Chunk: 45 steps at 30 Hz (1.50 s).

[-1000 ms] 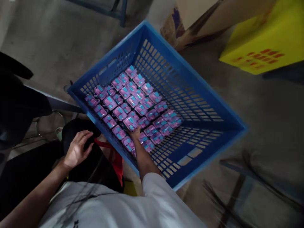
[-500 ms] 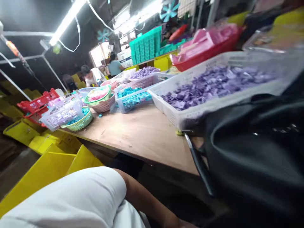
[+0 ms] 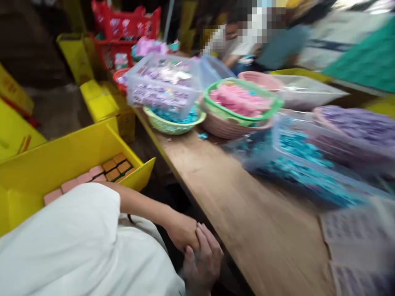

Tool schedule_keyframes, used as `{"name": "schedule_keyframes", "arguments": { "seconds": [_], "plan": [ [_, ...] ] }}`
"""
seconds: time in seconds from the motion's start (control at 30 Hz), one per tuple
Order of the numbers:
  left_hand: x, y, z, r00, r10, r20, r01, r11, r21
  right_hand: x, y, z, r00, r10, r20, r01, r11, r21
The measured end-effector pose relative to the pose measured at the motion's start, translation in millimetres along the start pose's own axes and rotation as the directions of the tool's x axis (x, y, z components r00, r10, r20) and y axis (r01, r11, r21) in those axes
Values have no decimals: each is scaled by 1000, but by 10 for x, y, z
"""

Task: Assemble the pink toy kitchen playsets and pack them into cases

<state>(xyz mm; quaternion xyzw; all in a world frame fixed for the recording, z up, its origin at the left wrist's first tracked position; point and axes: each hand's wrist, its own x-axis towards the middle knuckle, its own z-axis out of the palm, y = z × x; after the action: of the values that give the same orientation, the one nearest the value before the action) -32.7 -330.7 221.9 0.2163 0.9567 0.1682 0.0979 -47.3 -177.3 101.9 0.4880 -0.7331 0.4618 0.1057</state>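
My left hand point(image 3: 182, 230) reaches in from the left beside the table edge, its fingers curled and mostly hidden. From below, my right hand point(image 3: 206, 257) wraps its fingers over the left hand's fingertips; the two hands touch. Whether anything lies between them is hidden, and the right hand is a little blurred. Both are low, just off the near edge of the wooden table point(image 3: 222, 185). Behind my left arm stands an open yellow box point(image 3: 58, 154), holding pink blocks point(image 3: 78, 181) and brown blocks point(image 3: 115, 166).
On the table are a clear bin of purple pieces point(image 3: 163, 88), a pale green basket point(image 3: 173, 126), a green basket of pink pieces point(image 3: 242, 98) and a bin of turquoise pieces point(image 3: 304, 152). Red crates point(image 3: 126, 33) and yellow boxes point(image 3: 98, 102) stand behind. Two blurred people are beyond.
The view has swung from a blue crate of small packs up to the table, then left and down. My right hand has left the crate, and both hands are now together.
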Motion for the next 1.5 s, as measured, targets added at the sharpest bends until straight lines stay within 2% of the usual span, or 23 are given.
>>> {"name": "schedule_keyframes", "arguments": {
  "seconds": [0.07, 0.1, 0.13, 0.17, 0.2, 0.27, 0.3, 0.33, 0.4, 0.5, 0.57, 0.67, 0.77, 0.93, 1.03, 1.1, 1.17, 1.23, 1.3, 1.37, 1.43, 1.47, 1.5],
  "plan": [
    [-600, -485, -54, 997, 23, -68, -36, 978, -206, 189, -66, 14, 1000, 6, 16, -5, 999, -48],
    [-970, -737, -32, 980, -53, -191, -14, 944, -330, 318, -101, 55, 997, -16, 73, 20, 998, -53],
    [-1378, -989, 29, 911, -245, -332, 79, 893, -443, 464, -143, 121, 986, -59, 153, 65, 997, -32],
    [-1812, -1232, 133, 778, -476, -411, 216, 816, -536, 624, -197, 215, 967, -116, 228, 115, 993, 15],
    [-2252, -1458, 280, 593, -687, -421, 385, 701, -601, 792, -265, 339, 944, -180, 276, 168, 983, 67],
    [-3059, -1826, 699, 213, -955, -205, 767, 294, -570, 1132, -455, 685, 887, -310, 342, 264, 948, 175],
    [-3382, -1955, 957, 79, -997, -4, 890, 72, -450, 1292, -575, 907, 845, -375, 381, 311, 925, 220],
    [-3632, -2046, 1235, 16, -992, 127, 917, -36, -397, 1437, -708, 1158, 789, -426, 442, 350, 904, 247],
    [-3889, -2128, 1809, -28, -947, 320, 940, -133, -313, 1666, -981, 1719, 612, -462, 641, 406, 880, 247],
    [-3799, -2113, 2587, 12, -893, 450, 956, -122, -268, 1833, -1284, 2545, 172, -310, 935, 474, 858, 198],
    [-3608, -2102, 3009, 50, -875, 481, 965, -82, -249, 1846, -1352, 2960, -31, -164, 986, 523, 838, 156],
    [-3381, -2158, 3480, 67, -863, 501, 975, -50, -217, 1799, -1277, 3276, -143, 21, 990, 546, 835, 61],
    [-3311, -2262, 3738, 66, -858, 509, 980, -40, -194, 1772, -1140, 3307, -211, 176, 961, 523, 851, -41],
    [-3470, -2368, 3672, 110, -872, 478, 978, 10, -207, 1776, -1041, 3267, -200, 251, 947, 477, 870, -129],
    [-3631, -2356, 3363, 138, -891, 432, 974, 43, -224, 1750, -1038, 3308, -185, 201, 962, 453, 886, -99],
    [-3706, -2302, 3027, 161, -907, 390, 968, 69, -239, 1726, -1037, 3336, -133, 117, 984, 426, 903, -50],
    [-3731, -2221, 2598, 225, -918, 326, 945, 123, -303, 1710, -1032, 3356, -63, 12, 998, 375, 927, 13],
    [-3716, -2161, 2153, 358, -909, 212, 853, 226, -470, 1715, -1031, 3366, 9, -98, 995, 285, 954, 91],
    [-3681, -2179, 1823, 484, -874, 42, 660, 333, -674, 1756, -1041, 3334, 89, -200, 976, 162, 970, 184],
    [-3638, -2287, 1714, 547, -828, -125, 379, 378, -845, 1839, -1049, 3196, 195, -234, 953, 56, 972, 227],
    [-3569, -2439, 1831, 511, -840, -181, 163, 302, -939, 1949, -1021, 2887, 331, -227, 916, 6, 971, 238],
    [-3514, -2510, 1951, 464, -873, -152, 115, 229, -967, 2003, -982, 2664, 422, -214, 881, 0, 972, 236],
    [-3443, -2572, 2096, 380, -923, -60, 198, 144, -970, 2049, -924, 2403, 529, -190, 827, 5, 975, 220]
  ]
}}
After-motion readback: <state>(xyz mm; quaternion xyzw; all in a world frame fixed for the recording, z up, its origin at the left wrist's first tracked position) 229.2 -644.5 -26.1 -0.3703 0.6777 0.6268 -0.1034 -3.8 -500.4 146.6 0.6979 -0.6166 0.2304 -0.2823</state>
